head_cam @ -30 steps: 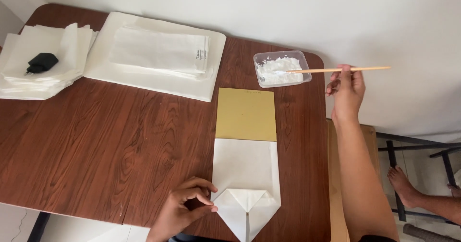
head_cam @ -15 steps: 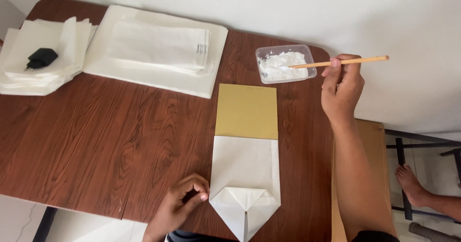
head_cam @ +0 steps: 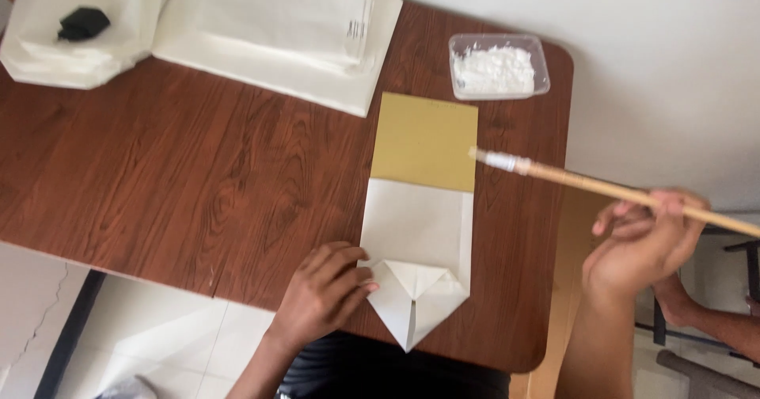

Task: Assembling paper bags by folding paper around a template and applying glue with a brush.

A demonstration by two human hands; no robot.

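Two hands working here, seen from the head camera. Left hand (head_cam: 328, 288) lies flat at the near table (head_cam: 198, 185) edge, fingers curled loosely, tips pressing the folded white paper (head_cam: 417, 245) beside its pointed flap. Right hand (head_cam: 643, 248) hovers off the table's right side, its grip pinched closed around a stick (head_cam: 602, 185), whose white-smeared tip hangs over the gold card (head_cam: 425, 139). Tub (head_cam: 499, 66) of white paste sits at the far corner.
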